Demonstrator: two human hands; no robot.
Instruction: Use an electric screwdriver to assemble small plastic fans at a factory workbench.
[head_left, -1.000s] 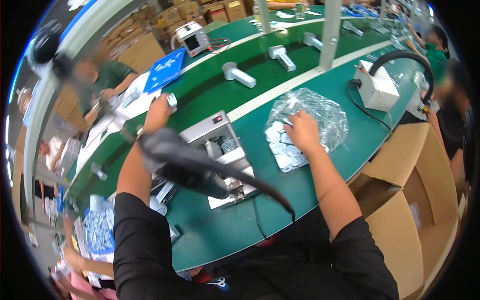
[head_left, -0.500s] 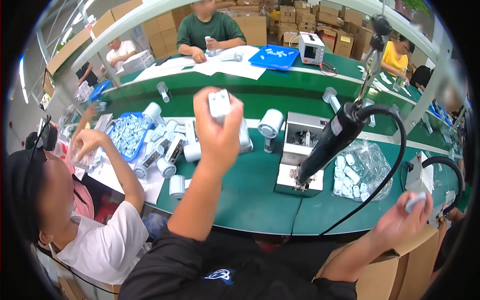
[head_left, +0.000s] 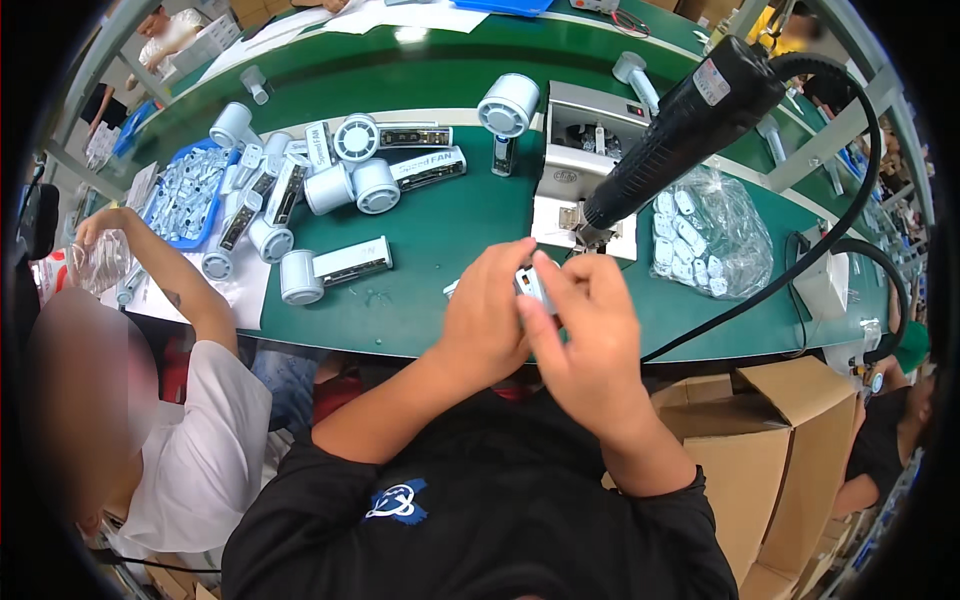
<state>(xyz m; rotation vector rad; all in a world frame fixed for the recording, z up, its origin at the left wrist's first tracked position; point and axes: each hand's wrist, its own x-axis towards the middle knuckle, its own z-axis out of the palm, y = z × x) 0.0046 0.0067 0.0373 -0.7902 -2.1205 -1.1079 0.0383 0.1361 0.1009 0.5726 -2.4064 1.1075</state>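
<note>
My left hand (head_left: 488,312) is closed around a pale handheld fan (head_left: 529,282), most of it hidden by the fingers. What shows is an end face with a small orange spot and dark openings. My right hand (head_left: 595,330) meets it from the other side, thumb and fingers pinched at that end. Whether the small pale cover is still between the right fingers cannot be made out. Just beyond my hands the black electric screwdriver (head_left: 665,145) hangs over a grey screw feeder (head_left: 560,185).
Several open-sided fans (head_left: 345,262) lie to the left, near a blue tray (head_left: 205,235) of small parts. A clear bag (head_left: 735,235) of pale covers sits right of the feeder. A cardboard box (head_left: 735,450) stands at my right. A co-worker's arm (head_left: 180,280) reaches in at left.
My left hand has come down and right with the fan. My right hand, which held a small pale cover out at the right, has moved in to meet it. The view has tilted downward.
</note>
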